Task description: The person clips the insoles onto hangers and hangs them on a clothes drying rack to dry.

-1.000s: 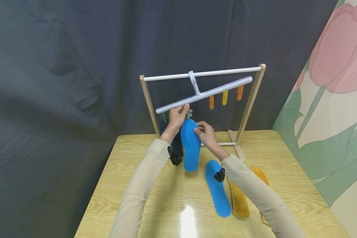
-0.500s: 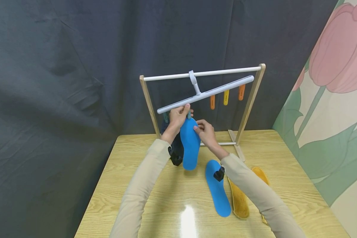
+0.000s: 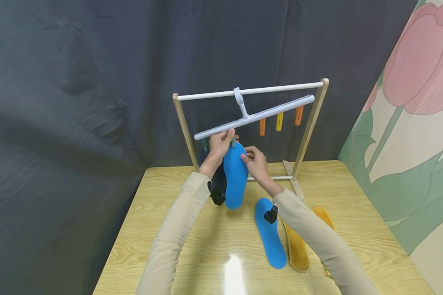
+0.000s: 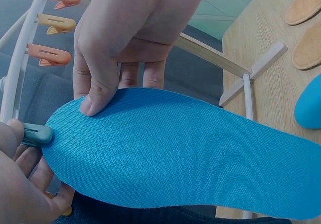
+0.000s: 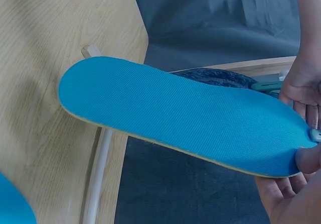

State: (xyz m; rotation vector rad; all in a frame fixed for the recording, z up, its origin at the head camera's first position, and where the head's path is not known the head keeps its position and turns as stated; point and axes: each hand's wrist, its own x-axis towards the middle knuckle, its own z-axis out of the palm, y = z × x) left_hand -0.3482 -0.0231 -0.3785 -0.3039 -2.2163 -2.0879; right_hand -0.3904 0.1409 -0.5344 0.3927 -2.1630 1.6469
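Observation:
A blue insole [image 3: 235,176] hangs upright under the tilted white hanger bar [image 3: 254,116] of a small wooden rack [image 3: 310,127]. My left hand [image 3: 220,144] pinches a teal clip [image 4: 35,133] at the insole's top end [image 4: 175,153]. My right hand [image 3: 255,162] pinches the insole's upper edge, thumb [image 4: 93,101] on its face and fingers behind. A dark insole [image 3: 218,184] hangs just behind it, also visible in the right wrist view [image 5: 220,78]. A second blue insole [image 3: 269,233] lies on the table.
Two yellow insoles [image 3: 297,246] lie on the wooden table [image 3: 162,213] right of the flat blue one. Orange and yellow clips [image 3: 279,121] hang free on the hanger's right half. A dark curtain is behind; a flower-painted wall stands at the right.
The held blue insole has risen a little toward the hanger bar, and my right hand has moved up with it. My left hand stays on the clip.

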